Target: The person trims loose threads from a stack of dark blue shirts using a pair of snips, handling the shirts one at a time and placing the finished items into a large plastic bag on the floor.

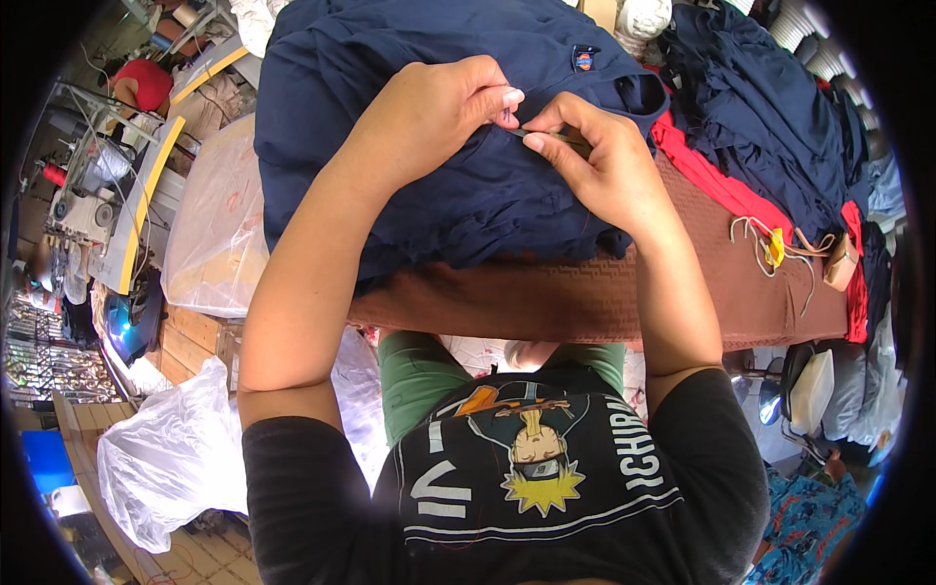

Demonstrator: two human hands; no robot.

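The navy garment [419,210] lies bunched on the table [526,310], whose brown cover shows below and to the right of it. Both hands work above the garment. The left hand [453,102] is over its middle, with thumb and fingers [511,97] pressed together; what, if anything, is between them is too small to tell. The right hand [603,161], just beside the left and over the garment's right half, is also closed: its thumb and forefinger pinch a slim tool [577,145], mostly hidden by the hand, so its kind cannot be told. The label [584,60] sits on the garment's upper part, beyond the right hand.

To the right of the garment lie a red cloth [721,185] and a second navy pile [765,117]. Farther right and lower than the garment, pale cords [807,278] trail around a yellow scrap [775,248], near a tan block [840,263]. Just left of the garment is a plastic-wrapped box [216,229]; well left of it, a sewing machine [86,214] and a person in red [146,83]. Below and left of the garment, a clear bag [171,458] lies crumpled.
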